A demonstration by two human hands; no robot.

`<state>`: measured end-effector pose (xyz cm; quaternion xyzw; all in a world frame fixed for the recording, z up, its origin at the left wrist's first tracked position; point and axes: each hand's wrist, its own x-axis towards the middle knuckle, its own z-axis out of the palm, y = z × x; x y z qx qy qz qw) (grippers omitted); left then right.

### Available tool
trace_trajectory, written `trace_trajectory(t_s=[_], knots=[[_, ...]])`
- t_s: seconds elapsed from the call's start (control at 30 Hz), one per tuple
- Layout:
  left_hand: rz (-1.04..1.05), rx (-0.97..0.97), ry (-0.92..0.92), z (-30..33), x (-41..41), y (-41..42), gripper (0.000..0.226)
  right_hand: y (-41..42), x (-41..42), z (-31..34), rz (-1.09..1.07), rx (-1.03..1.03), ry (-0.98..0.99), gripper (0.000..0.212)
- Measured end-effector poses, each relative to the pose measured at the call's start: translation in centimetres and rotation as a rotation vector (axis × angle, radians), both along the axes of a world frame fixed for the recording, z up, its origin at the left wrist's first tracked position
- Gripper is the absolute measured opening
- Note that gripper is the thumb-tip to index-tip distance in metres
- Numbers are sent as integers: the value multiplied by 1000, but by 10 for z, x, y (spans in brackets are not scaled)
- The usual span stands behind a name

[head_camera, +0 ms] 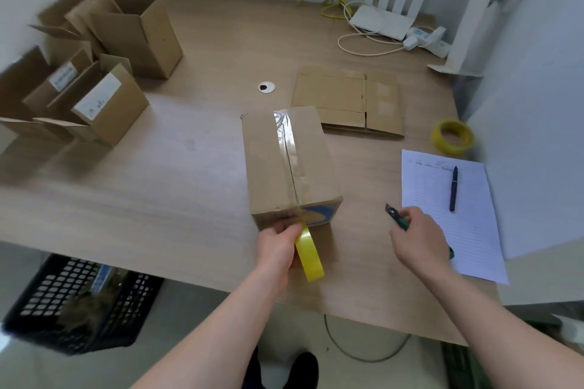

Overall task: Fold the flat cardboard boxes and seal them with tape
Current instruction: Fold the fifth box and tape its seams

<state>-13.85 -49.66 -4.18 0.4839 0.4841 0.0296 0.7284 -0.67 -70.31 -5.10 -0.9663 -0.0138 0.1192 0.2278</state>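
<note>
Two hands busy: our left hand (pixel 277 246) grips the yellow tape roll (pixel 309 254) against the taped box (pixel 286 164). Our right hand (pixel 417 238) holds a cutter (pixel 393 213) over the wooden desk (pixel 189 151).

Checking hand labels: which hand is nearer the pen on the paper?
Right. The right hand, gripping a green utility knife, sits just left of the pen at the paper's edge. The left hand holds the yellow tape roll at the box's near end, farther left.
</note>
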Motion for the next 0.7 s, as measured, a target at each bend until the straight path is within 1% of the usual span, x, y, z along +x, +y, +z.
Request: trace_trajectory(t_s=[0.1, 0.17, 0.23, 0.33, 0.37, 0.43, 0.5, 0.6, 0.67, 0.7], knots=[[2, 9, -15, -1, 0, 0, 7, -43, 19, -13, 39, -296, 63, 56], [-6, 14, -8, -1, 0, 2, 9, -61, 24, -22, 78, -403, 143, 60], [-2, 8, -3, -1, 1, 2, 9, -70, 24, -30, 144, -464, 189, 57], [12, 18, -9, -1, 2, 1, 9, -73, 20, -37, 206, -465, 138, 39], [21, 25, -11, -1, 2, 0, 8, -72, 18, -36, 211, -436, 125, 33], [38, 34, -18, 0, 3, 0, 8, -65, 12, -28, 162, -284, 91, 23], [44, 38, -16, 0, 3, 0, 12, -56, 6, -12, 103, -87, 22, 21], [47, 55, -16, 0, 3, -1, 9, -38, -11, 26, 77, 246, -87, 13], [53, 62, -20, -2, 3, 0, 5, -27, -28, 54, 163, 397, -150, 14], [56, 61, -22, -3, 3, 0, 4, -22, -37, 67, 241, 420, -173, 17]])
